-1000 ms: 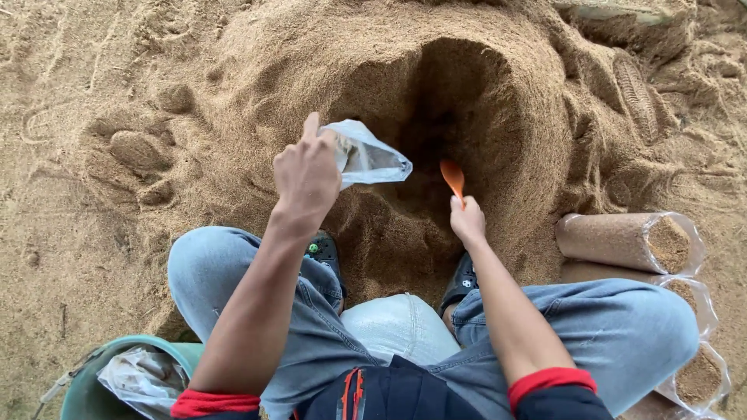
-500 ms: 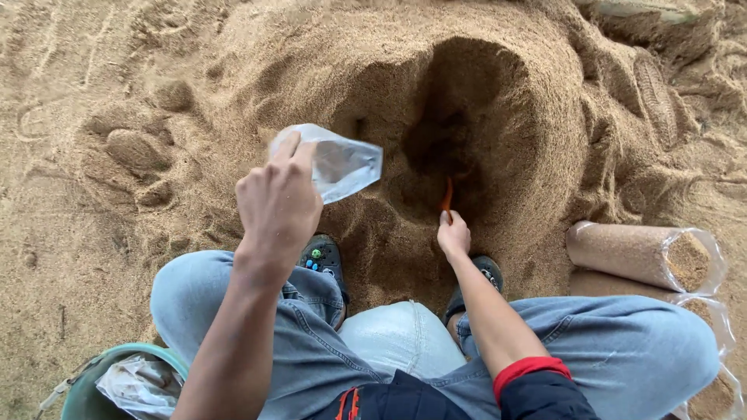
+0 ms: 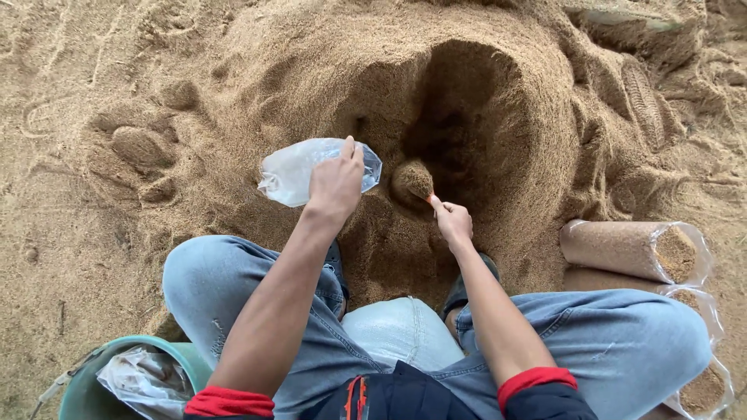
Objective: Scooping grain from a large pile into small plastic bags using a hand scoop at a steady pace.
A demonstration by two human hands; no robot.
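Our left hand [image 3: 336,180] grips a clear empty bag [image 3: 299,171] above the sawdust mound [image 3: 257,93], just left of the dug hollow [image 3: 467,132]. Our right hand [image 3: 453,222] closes on a heaped scoop [image 3: 412,180] at the hollow's mouth. Filled bags [image 3: 630,250] lie well right; a bucket [image 3: 85,393] sits lower left.

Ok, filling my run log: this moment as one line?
left hand: holds clear plastic bag | right hand: holds heaped orange scoop | brown sawdust pile
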